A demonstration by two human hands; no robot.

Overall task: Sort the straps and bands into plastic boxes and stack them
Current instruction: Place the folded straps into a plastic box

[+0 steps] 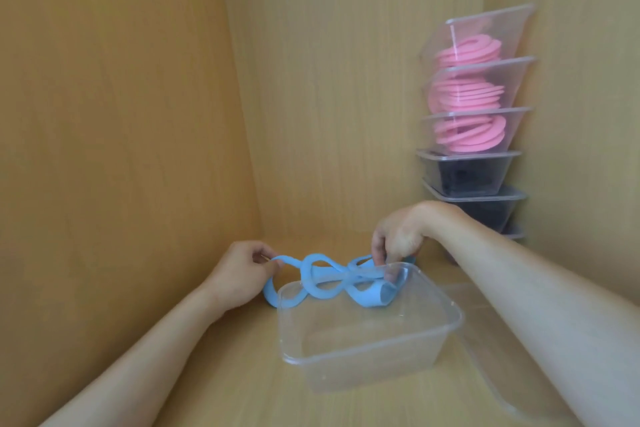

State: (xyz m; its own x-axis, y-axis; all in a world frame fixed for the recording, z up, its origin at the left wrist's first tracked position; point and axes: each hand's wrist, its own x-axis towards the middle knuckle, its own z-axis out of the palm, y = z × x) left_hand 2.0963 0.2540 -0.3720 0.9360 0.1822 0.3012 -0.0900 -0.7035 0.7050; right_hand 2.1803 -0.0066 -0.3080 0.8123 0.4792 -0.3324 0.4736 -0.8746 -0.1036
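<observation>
A tangle of light blue bands (322,279) hangs over the far rim of a clear plastic box (367,354) that stands open on the wooden shelf. My left hand (239,274) pinches the left loop of the blue bands just left of the box. My right hand (398,239) grips the right end of the bands above the box's far right corner. The inside of the box shows nothing else.
A tall stack of clear boxes (478,121) leans in the back right corner, the upper three holding pink bands (464,94), the lower ones dark bands (464,177). A clear lid (485,333) lies right of the open box. Wooden walls close in left, back and right.
</observation>
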